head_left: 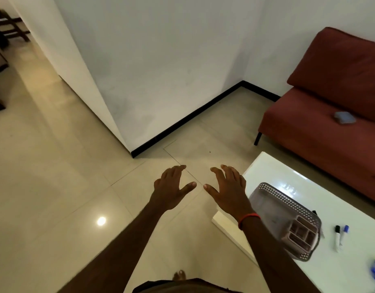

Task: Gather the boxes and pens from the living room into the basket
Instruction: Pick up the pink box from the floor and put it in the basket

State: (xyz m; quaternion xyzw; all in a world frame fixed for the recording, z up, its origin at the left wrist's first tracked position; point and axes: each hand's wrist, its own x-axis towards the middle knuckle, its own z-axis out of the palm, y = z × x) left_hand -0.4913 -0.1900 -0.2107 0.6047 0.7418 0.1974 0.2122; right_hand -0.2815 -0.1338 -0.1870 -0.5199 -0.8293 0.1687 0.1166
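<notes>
Head view: both hands point(201, 188) empty, fingers spread, beside perforated grey basket point(288, 218).

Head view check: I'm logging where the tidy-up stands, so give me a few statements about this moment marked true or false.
1. Both hands, left hand and right hand, are empty and open. True.
2. The grey perforated plastic basket sits on the red sofa. False: it sits on the glossy white table.
3. A small blue box lies on the sofa seat. True.
4. Two marker pens lie inside the basket. False: they lie on the table beside it.
</notes>
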